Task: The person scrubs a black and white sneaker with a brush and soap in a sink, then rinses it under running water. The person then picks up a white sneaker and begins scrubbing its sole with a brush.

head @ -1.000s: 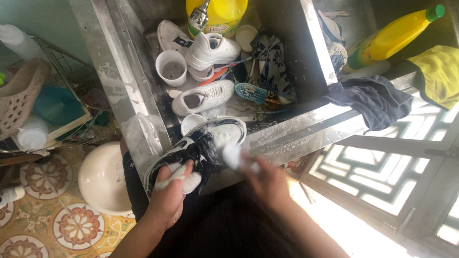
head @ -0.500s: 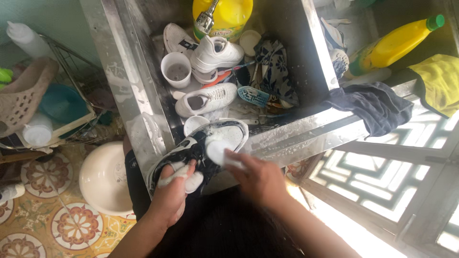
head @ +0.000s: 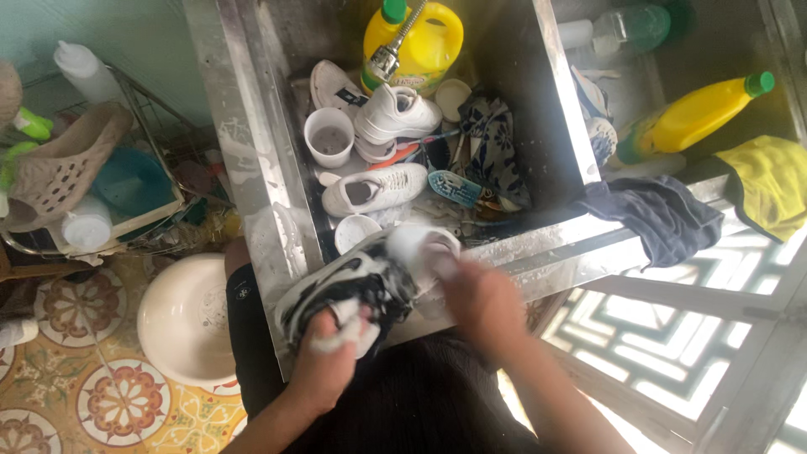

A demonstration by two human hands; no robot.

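Left hand [head: 328, 357] is gripping the near end of a black-and-white sneaker [head: 353, 282], fingers curled tight around it with white suds showing between them; the shoe is lying across the front rim of the steel sink [head: 252, 168], tilted, far end toward the basin. Right hand [head: 479, 294] is blurred, pressing at the sneaker's foamy far end; it looks closed on something pale, maybe a brush or sponge, but I cannot tell what or how tightly. Judging by the lather, this shoe is being scrubbed and is not yet rinsed. Just beyond, inside the basin, a white sneaker [head: 374, 189] is lying on its side, another white shoe [head: 395, 113] is sitting upright behind it, with a white cup [head: 329, 136] beside them and a small white bowl [head: 357, 231] near the front; a blue patterned cloth [head: 492, 143] is heaped to the right. These look wet and waiting, so much of the washing seems left. A yellow jug [head: 424, 42] is standing at the back under the faucet [head: 388, 55]. Right of the basin, a dark cloth [head: 664, 214] is draping over the counter edge, a yellow bottle [head: 698, 113] is lying tilted, a yellow rag [head: 769, 185] farther right. On the tiled floor left, a white basin [head: 181, 319] is sitting.
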